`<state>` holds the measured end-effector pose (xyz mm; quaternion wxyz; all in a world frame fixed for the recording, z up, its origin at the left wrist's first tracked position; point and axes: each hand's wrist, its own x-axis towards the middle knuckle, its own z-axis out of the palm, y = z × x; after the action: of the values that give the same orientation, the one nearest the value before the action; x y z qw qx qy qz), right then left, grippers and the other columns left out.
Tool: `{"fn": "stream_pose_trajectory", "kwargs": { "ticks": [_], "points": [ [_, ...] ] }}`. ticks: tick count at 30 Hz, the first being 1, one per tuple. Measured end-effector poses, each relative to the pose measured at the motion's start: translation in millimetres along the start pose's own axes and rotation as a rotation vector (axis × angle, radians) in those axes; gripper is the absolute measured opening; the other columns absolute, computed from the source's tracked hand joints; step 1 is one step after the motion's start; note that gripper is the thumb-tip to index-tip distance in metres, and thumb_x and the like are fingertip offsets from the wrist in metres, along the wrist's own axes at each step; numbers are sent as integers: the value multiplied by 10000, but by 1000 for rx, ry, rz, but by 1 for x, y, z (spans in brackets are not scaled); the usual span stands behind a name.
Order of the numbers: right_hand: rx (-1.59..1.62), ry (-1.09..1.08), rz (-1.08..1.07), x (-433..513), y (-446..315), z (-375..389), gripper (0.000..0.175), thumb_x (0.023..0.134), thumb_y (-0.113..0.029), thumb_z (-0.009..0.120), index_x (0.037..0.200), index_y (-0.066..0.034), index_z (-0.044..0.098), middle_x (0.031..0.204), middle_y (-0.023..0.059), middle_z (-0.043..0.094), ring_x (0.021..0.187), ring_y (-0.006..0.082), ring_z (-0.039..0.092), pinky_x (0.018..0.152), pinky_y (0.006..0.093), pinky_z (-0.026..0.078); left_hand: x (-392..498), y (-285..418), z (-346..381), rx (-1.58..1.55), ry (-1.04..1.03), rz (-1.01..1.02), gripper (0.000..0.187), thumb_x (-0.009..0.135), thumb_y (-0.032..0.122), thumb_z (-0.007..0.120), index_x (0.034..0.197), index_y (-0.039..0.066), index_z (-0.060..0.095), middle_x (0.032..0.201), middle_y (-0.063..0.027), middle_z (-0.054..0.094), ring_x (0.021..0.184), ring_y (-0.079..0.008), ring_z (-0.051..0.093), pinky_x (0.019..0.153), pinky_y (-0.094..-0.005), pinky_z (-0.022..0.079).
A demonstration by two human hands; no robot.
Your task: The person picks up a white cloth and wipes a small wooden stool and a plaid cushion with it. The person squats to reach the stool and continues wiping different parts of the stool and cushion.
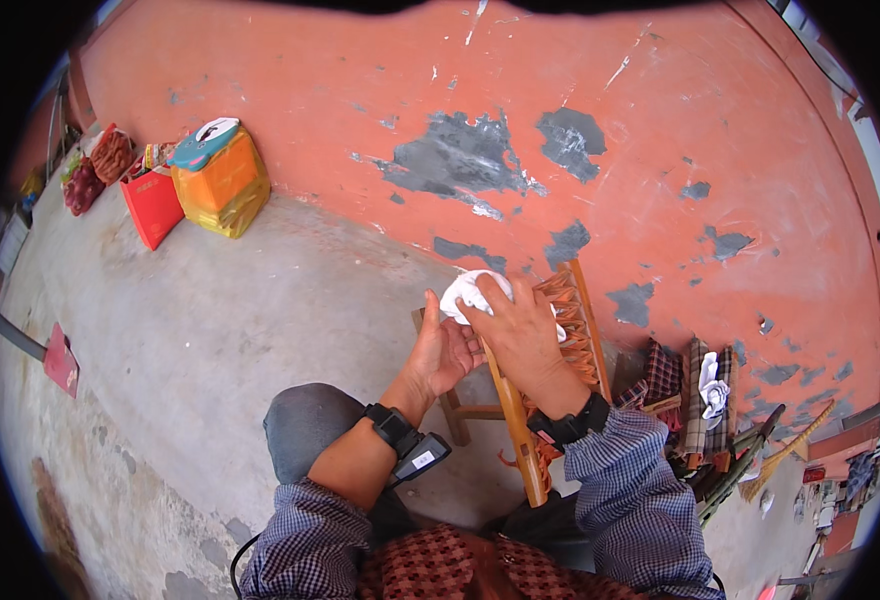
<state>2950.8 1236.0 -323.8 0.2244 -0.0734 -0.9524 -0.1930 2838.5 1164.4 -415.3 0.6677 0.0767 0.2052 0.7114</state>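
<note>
A crumpled white cloth (464,291) is bunched under the fingers of my right hand (518,330), at the far left side of a small wooden stool (516,427). Orange-brown woven strips (571,319) span the stool's wooden frame, and loose strips hang beneath it. A bit more of the white cloth shows to the right of my right hand. My left hand (443,352) is open, palm up, just left of the stool's near rail and below the cloth. Whether its fingertips touch the rail is unclear.
Against the peeling orange wall (320,90) stand a red bag (153,204) and a yellow-wrapped box (222,180). At right are a stool with plaid fabric (693,405) and another white cloth (712,386), green poles (732,465) and a broom (774,469).
</note>
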Motion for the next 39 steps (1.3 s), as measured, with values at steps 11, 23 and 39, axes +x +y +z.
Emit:
{"fn": "stream_pose_trajectory", "kwargs": {
  "ticks": [11, 23, 39],
  "points": [
    [-12, -172, 56, -34, -16, -22, 384, 716, -167, 652, 1098, -202, 683, 1052, 25, 567, 917, 211, 555, 573, 277, 508, 2, -4, -4, -17, -61, -7, 966, 861, 818, 165, 1476, 96, 349, 1406, -123, 489, 1291, -274, 481, 1115, -455, 354],
    [-62, -262, 4, -55, -16, -39, 412, 730, -164, 639, 1138, -208, 679, 1008, 37, 558, 849, 205, 559, 540, 265, 512, -1, 1, 5, -6, -74, -11, 1029, 824, 853, 116, 1487, 95, 329, 1413, -132, 478, 1311, -299, 464, 1107, -469, 356],
    [374, -390, 411, -70, -10, -26, 502, 750, -120, 701, 1242, -161, 608, 1117, 120, 545, 1036, 323, 587, 740, 405, 549, 7, -5, 0, 164, 52, 95, 715, 952, 697, 285, 1341, 128, 477, 1288, -86, 553, 1143, -209, 553, 979, -397, 437]
  ]
}}
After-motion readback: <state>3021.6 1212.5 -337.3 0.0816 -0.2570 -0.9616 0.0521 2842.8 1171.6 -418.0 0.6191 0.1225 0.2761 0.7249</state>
